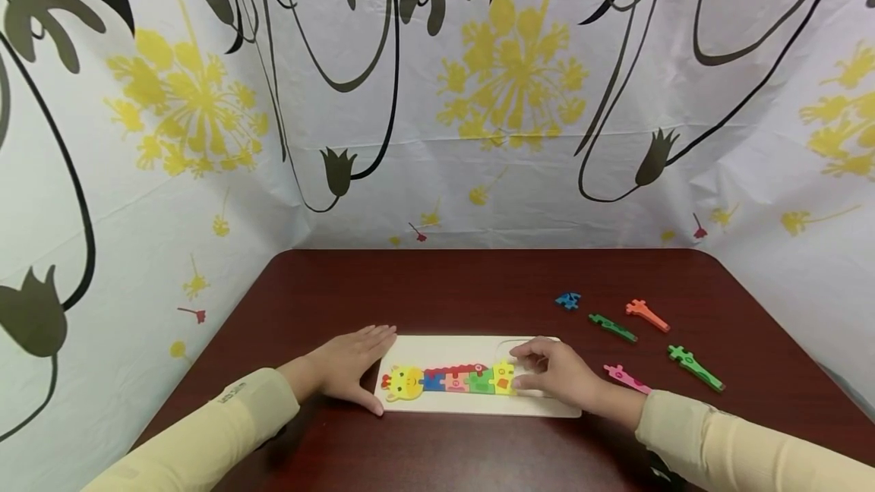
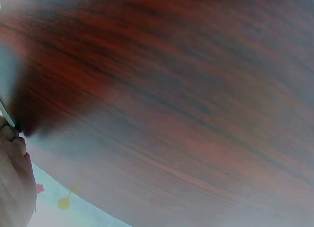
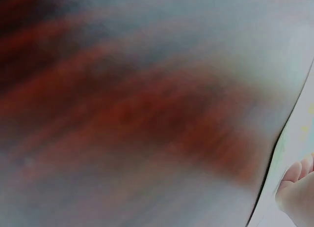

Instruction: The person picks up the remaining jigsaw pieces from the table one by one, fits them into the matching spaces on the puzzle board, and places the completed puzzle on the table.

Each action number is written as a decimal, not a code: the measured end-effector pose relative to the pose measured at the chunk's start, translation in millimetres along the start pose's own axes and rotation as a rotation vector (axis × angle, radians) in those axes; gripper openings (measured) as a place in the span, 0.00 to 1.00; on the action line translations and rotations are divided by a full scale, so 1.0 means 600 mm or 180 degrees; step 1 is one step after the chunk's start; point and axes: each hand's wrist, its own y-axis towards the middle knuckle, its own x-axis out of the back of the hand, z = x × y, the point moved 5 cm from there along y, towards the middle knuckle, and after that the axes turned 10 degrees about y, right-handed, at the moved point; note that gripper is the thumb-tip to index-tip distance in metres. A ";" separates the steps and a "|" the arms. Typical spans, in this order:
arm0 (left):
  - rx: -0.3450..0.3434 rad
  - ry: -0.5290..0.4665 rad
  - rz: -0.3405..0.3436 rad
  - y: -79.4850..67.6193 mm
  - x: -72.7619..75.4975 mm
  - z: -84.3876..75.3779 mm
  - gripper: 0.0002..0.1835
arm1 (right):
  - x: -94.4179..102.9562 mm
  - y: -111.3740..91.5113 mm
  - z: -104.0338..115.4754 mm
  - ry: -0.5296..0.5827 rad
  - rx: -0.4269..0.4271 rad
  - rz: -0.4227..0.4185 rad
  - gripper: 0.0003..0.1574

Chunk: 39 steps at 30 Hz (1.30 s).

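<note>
A pale puzzle board point(image 1: 478, 404) lies on the table with a giraffe puzzle partly filled in. From left to right sit a yellow giraffe head point(image 1: 405, 383), a blue piece point(image 1: 433, 381), a pink piece point(image 1: 456, 382), a green piece point(image 1: 481, 381) and a yellow piece point(image 1: 503, 376), with a red mane strip point(image 1: 454, 370) along the top. My left hand point(image 1: 350, 367) rests at the board's left end, fingers straight and thumb spread toward the near corner. With curled fingers and thumb, my right hand point(image 1: 562, 375) pinches the yellow piece at its right side. Only slivers of the hands show in the wrist views.
Loose puzzle pieces lie right of the board: a blue tail-like piece point(image 1: 568, 301), a dark green piece point(image 1: 612, 327), an orange piece point(image 1: 647, 315), a bright green piece point(image 1: 696, 367) and a pink piece point(image 1: 627, 379) beside my right forearm. A patterned curtain point(image 1: 424, 112) surrounds the table point(image 1: 424, 291).
</note>
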 end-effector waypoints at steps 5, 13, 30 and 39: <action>-0.0020 0.0016 -0.0029 0.000 0.000 -0.003 0.66 | 0.008 0.003 -0.005 0.0108 -0.0009 -0.0137 0.23; -0.0001 -0.0012 -0.0032 0.000 -0.003 -0.004 0.66 | 0.027 0.005 0.000 0.0202 -0.0083 -0.0359 0.26; -0.0087 0.0021 -0.0085 -0.005 -0.001 -0.004 0.66 | 0.084 0.027 -0.004 0.0234 -0.0213 -0.0441 0.32; -0.0042 0.0011 -0.0039 -0.004 0.001 -0.005 0.66 | 0.135 0.039 -0.016 0.0120 -0.0137 -0.0663 0.35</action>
